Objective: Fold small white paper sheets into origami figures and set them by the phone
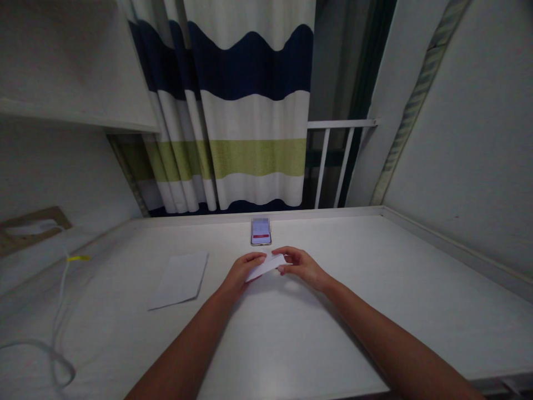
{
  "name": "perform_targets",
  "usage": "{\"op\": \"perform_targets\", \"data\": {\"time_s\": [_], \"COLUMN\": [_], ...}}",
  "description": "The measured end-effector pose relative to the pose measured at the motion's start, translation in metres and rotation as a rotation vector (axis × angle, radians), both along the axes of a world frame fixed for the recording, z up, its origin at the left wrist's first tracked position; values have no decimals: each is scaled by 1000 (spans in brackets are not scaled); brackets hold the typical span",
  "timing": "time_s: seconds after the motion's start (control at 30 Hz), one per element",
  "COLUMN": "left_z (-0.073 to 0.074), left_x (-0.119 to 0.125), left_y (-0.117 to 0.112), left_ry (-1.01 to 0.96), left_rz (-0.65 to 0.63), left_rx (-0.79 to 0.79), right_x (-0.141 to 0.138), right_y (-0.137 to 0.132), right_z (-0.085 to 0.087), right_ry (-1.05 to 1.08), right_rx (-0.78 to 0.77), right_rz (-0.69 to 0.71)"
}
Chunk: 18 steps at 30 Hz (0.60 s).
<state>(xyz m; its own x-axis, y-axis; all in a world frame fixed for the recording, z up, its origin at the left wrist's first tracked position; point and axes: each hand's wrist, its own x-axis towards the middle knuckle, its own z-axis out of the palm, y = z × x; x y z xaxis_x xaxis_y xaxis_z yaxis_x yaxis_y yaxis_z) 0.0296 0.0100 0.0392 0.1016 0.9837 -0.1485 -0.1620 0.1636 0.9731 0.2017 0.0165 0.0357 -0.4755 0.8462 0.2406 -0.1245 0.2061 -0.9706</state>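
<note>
Both my hands meet over the middle of a white table [375,311]. Between them is a small folded white paper [266,266], lifted slightly and tilted. My left hand [240,275] pinches its left end with curled fingers. My right hand [300,265] grips its right end between thumb and fingertips. Just beyond the hands a phone [261,231] lies flat with its screen lit.
A flat white sheet of paper [180,279] lies on the table to the left. A white cable [58,316] trails along the left edge. Behind the table hang a striped curtain [250,111] and a white railing [337,161]. Walls close in left and right.
</note>
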Motion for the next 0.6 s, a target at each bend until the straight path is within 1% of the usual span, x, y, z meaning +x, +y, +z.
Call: {"op": "perform_targets", "data": {"time_s": [0.1,0.23,0.33,0.47,0.6], "left_z": [-1,-4,-7,-11,-14], "left_x": [-1,-2,-3,-3,-3], "left_y": [0,2,4,7,9], "left_ry": [-3,-15,18,123,168], "left_rz": [-25,-54,-44,-18,-79], "left_rx": [-15,5,65,184,237], "right_x": [0,0,1,1,-1], "right_y": [-1,-1,1,4,1], "right_z": [2,3,-1,-6,-2], "right_ry": [9,13,-5,-63,-94], "right_rx": [-12,-5,-8,-16,1], "right_rz": [7,14,-12,-53,-30]}}
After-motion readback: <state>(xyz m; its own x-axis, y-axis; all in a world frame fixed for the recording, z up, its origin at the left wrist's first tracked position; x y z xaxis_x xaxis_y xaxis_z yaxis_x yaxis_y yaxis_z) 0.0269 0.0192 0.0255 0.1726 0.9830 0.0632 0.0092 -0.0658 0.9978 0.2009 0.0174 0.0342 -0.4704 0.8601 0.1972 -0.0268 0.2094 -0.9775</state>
